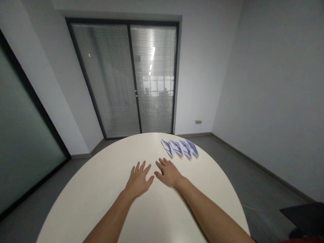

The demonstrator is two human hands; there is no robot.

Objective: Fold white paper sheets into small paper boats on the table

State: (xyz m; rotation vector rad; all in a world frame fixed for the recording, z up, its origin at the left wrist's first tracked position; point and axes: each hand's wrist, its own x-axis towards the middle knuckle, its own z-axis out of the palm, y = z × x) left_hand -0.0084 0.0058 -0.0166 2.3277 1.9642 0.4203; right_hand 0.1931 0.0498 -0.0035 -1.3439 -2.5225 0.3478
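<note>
My left hand is over the middle of the round cream table, palm down with its fingers spread and nothing in it. Beside it on the right is my right hand, also palm down, fingers extended and holding nothing. A small gap separates the two hands. Just beyond my right hand, near the far right edge, several creased paper pieces with blue-grey printing form a slanting row. Some of them seem to overlap, and neither hand touches them.
Past the table's far edge is a dark-framed glass door with blinds. A frosted glass panel stands at left. Low on the back wall is a socket plate. A dark object, its kind unclear, juts in at lower right.
</note>
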